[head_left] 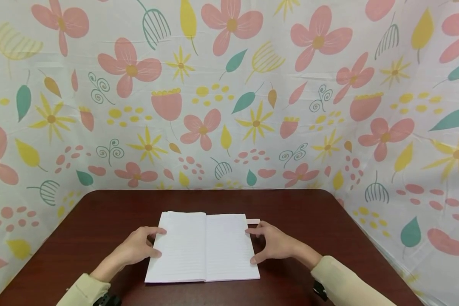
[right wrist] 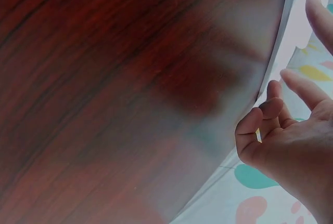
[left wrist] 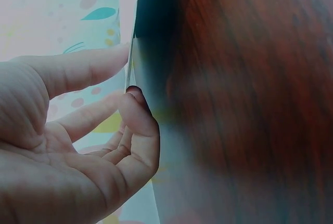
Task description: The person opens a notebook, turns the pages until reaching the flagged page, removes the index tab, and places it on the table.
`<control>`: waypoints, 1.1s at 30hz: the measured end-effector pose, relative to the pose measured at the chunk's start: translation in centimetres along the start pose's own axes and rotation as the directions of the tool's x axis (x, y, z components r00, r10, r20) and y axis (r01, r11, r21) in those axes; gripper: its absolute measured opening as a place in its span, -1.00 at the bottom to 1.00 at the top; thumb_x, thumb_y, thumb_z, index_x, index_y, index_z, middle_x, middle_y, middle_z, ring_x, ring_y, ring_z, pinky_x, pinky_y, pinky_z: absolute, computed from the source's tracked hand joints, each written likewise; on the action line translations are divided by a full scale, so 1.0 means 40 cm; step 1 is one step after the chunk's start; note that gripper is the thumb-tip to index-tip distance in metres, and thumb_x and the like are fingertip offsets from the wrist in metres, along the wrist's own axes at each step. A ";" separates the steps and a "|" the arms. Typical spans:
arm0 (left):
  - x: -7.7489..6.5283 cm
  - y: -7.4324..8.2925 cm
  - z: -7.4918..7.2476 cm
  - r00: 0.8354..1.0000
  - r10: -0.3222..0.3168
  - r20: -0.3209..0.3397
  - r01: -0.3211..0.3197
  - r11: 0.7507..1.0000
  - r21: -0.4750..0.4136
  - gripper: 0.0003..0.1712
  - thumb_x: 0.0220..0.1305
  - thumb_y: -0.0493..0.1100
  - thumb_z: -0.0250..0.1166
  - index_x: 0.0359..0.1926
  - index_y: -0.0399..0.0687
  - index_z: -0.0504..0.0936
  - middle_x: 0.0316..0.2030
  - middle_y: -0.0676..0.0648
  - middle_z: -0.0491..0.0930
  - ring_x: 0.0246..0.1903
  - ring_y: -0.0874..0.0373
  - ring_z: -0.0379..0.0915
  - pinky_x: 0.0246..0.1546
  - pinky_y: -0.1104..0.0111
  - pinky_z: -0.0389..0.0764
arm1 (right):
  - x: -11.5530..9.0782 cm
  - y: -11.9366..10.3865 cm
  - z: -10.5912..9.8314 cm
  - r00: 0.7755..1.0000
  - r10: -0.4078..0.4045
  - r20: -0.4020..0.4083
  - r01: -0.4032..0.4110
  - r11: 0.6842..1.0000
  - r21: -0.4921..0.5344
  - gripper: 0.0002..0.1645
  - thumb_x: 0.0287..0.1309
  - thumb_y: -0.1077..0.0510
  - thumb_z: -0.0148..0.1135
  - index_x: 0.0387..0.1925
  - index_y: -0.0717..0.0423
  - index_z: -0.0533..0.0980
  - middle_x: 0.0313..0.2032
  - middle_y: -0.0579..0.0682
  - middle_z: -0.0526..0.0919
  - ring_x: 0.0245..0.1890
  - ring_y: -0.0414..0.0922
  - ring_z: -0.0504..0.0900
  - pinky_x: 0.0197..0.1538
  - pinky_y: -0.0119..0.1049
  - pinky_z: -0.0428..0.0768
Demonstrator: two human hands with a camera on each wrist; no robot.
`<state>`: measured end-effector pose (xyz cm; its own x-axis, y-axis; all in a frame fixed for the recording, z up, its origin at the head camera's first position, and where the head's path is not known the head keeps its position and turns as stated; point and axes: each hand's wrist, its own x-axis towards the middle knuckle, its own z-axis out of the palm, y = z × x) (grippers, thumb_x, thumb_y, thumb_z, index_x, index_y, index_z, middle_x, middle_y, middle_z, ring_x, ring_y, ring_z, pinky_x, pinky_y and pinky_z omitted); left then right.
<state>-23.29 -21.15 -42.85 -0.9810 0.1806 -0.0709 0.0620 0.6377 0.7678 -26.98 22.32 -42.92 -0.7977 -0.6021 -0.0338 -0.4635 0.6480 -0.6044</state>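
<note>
An open notebook (head_left: 179, 250) with lined, blank white pages lies before me on the dark table. My left hand (head_left: 135, 246) holds its left edge, thumb and forefinger on the page; in the left wrist view the other fingers (left wrist: 143, 130) curl at the edge of the notebook (left wrist: 130, 5). At the opposite edge, my right hand (head_left: 277, 242) grips the notebook with thumb and forefinger over the page. Its remaining fingers (right wrist: 250, 130) bend in against the edge in the right wrist view. A short pale strip (head_left: 253, 221) juts out beside the right forefinger.
The dark red-brown wooden table (head_left: 111, 208) has rounded far corners. Behind it and along both sides hangs a white cloth (head_left: 229, 93) printed with flowers and leaves. Dark bands (head_left: 320, 290) show at both wrists, by the light sleeves (head_left: 348, 282).
</note>
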 end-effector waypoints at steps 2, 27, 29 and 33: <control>0.000 0.001 -0.001 1.000 0.007 0.001 -0.007 1.000 0.000 -0.30 -0.01 -0.47 0.61 0.23 -0.25 0.67 -0.06 -0.20 0.54 -0.41 0.07 0.58 -0.34 0.19 0.62 | 0.000 0.000 0.000 1.000 0.005 0.000 -0.005 1.000 -0.003 0.07 -0.10 -0.08 0.74 0.43 0.21 0.49 0.00 0.10 0.46 -0.04 0.03 0.44 -0.06 -0.09 0.48; -0.002 0.002 0.000 1.000 0.019 0.001 -0.019 1.000 -0.008 -0.31 0.00 -0.48 0.59 0.23 -0.27 0.66 -0.07 -0.20 0.54 -0.45 0.06 0.54 -0.35 0.19 0.59 | 0.004 0.010 0.013 1.000 0.001 -0.005 -0.001 0.999 -0.035 0.08 -0.11 -0.09 0.75 0.41 0.27 0.50 -0.09 0.04 0.42 -0.07 0.00 0.40 -0.06 -0.18 0.44; -0.003 0.002 0.000 1.000 0.022 0.001 -0.022 1.000 -0.006 -0.31 0.00 -0.48 0.59 0.23 -0.27 0.66 -0.07 -0.20 0.54 -0.45 0.06 0.54 -0.35 0.20 0.59 | 0.005 0.009 0.015 1.000 0.000 -0.007 -0.001 0.999 -0.044 0.08 -0.11 -0.09 0.75 0.40 0.27 0.50 -0.09 0.03 0.41 -0.07 -0.01 0.40 -0.07 -0.20 0.44; -0.003 0.002 0.000 1.000 0.024 0.002 -0.024 1.000 -0.004 -0.31 0.00 -0.48 0.59 0.23 -0.26 0.67 -0.08 -0.19 0.54 -0.45 0.06 0.54 -0.35 0.19 0.59 | 0.007 0.004 0.019 1.000 0.002 -0.012 -0.002 0.999 -0.047 0.08 -0.12 -0.09 0.75 0.39 0.28 0.51 -0.09 0.02 0.41 -0.08 -0.02 0.41 -0.08 -0.21 0.45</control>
<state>-23.15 -21.10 -42.78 -0.9789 0.1975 -0.0533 0.0851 0.6303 0.7716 -26.99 21.92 -43.62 -0.8030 -0.5954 -0.0253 -0.4794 0.6705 -0.5663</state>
